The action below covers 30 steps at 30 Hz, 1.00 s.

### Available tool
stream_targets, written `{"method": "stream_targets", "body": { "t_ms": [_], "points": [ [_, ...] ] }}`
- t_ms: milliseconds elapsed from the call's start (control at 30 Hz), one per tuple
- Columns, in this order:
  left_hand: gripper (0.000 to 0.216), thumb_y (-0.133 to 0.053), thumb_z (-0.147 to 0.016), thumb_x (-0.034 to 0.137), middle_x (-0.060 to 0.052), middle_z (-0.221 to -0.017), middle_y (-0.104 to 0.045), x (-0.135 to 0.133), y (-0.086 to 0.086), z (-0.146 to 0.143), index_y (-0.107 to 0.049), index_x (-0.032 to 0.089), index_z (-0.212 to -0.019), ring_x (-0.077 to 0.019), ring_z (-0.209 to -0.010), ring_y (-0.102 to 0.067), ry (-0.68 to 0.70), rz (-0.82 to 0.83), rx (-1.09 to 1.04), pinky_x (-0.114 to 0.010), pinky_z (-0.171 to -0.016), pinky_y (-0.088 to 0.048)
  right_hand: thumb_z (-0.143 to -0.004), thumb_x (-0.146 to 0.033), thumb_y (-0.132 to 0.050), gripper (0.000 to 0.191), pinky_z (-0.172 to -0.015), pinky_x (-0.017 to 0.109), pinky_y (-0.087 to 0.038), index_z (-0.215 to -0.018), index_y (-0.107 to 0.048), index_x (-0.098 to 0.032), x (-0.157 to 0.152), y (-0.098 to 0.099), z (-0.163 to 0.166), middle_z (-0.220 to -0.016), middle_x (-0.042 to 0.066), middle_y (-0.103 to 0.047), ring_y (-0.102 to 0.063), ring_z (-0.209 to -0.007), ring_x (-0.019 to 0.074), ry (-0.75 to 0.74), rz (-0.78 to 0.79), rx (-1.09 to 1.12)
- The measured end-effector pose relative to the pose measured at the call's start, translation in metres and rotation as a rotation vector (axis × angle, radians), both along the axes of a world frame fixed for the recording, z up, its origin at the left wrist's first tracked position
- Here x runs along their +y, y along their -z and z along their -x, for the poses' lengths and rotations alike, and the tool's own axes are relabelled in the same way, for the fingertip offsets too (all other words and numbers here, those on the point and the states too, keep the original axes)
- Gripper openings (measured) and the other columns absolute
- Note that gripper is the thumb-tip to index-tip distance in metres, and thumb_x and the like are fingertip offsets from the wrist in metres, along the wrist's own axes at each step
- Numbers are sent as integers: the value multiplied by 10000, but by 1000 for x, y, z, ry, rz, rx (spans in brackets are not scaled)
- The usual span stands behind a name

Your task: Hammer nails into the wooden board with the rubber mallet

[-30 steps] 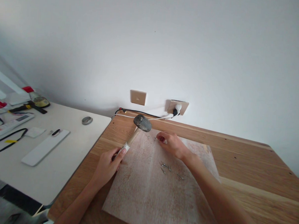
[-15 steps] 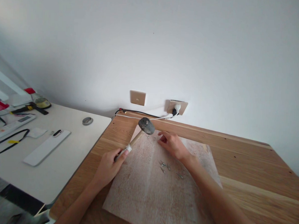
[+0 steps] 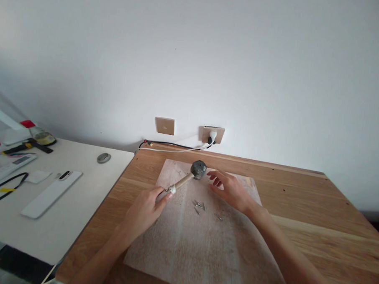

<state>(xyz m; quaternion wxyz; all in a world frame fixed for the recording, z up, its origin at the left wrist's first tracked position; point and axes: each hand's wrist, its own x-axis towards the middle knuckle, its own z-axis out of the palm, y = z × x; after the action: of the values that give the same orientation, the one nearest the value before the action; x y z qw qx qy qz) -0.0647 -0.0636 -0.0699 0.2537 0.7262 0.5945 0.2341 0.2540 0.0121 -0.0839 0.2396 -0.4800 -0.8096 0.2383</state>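
We see the left hand (image 3: 144, 211) clenched around the wooden handle of a hammer (image 3: 188, 176), whose dark head is down on the pale board (image 3: 188, 242). The right hand (image 3: 233, 191) hovers just beside that head, fingers spread and holding nothing. Loose nails (image 3: 201, 206) lie on the board between the hands, and the board rests on the wooden table (image 3: 314, 218).

Dark grey mallet head (image 3: 198, 169) on pale wooden handle (image 3: 182, 182); whitish, rust-speckled board (image 3: 185, 238); honey-brown grained desk (image 3: 314, 223); silvery nails (image 3: 200, 206).
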Motion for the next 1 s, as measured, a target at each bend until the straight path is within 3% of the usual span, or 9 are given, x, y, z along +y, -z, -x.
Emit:
{"method": "stream_targets", "body": {
  "t_ms": [133,400,533,633,733,867,1000],
  "points": [
    [476,-451,-1037,565,-80,-824,-747,-3,2,-1,-721,189,-926,-253,-796,-711,-21,-11,23,-317,-721,-434,-985,-147,-578,197,-770,322,-594,-1126,-710,-185,-20,-3,-2,-1032,91,-735,-719,-808,179,-120,-17,-24],
    [489,-459,-1021,575,-26,-717,-681,-1,1,8,-704,185,-857,-206,-700,-670,-45,-18,-43,-291,-673,-411,-1003,-19,-489,281,-846,317,-555,-1042,-710,-187,-63,-17,20,-1089,97,-709,-686,-995,213,-404,-138,-286],
    [493,-478,-1002,582,-8,-692,-668,0,4,9,-715,179,-843,-189,-665,-653,-78,-32,-91,-277,-647,-408,-978,-14,-550,203,-813,344,-546,-1001,-687,-162,-68,-23,26,-998,102,-702,-663,-941,242,-465,-266,-508],
    [482,-487,-996,574,-15,-716,-701,-1,6,8,-725,180,-852,-194,-684,-671,-105,-54,-112,-276,-657,-425,-977,-36,-568,180,-780,348,-539,-1000,-697,-159,-61,-25,25,-931,97,-690,-656,-880,240,-510,-308,-518],
    [464,-491,-991,558,-30,-755,-731,-1,8,7,-736,178,-888,-206,-724,-696,-135,-86,-128,-279,-678,-448,-965,-58,-574,209,-790,324,-548,-1056,-719,-177,-42,-22,18,-986,94,-707,-681,-887,214,-434,-224,-286],
    [464,-482,-987,555,-30,-731,-725,-2,9,7,-725,183,-852,-201,-691,-685,-164,-121,-142,-284,-678,-460,-930,-137,-595,189,-729,301,-567,-1007,-748,-216,-2,-4,9,-933,65,-769,-694,-749,178,-50,-89,82],
    [448,-488,-986,549,-27,-735,-725,-2,9,7,-718,189,-851,-202,-704,-692,-167,-124,-158,-286,-688,-466,-937,-208,-577,206,-758,330,-590,-1010,-770,-206,24,13,17,-935,74,-806,-728,-777,202,44,-78,128]
  ]
}}
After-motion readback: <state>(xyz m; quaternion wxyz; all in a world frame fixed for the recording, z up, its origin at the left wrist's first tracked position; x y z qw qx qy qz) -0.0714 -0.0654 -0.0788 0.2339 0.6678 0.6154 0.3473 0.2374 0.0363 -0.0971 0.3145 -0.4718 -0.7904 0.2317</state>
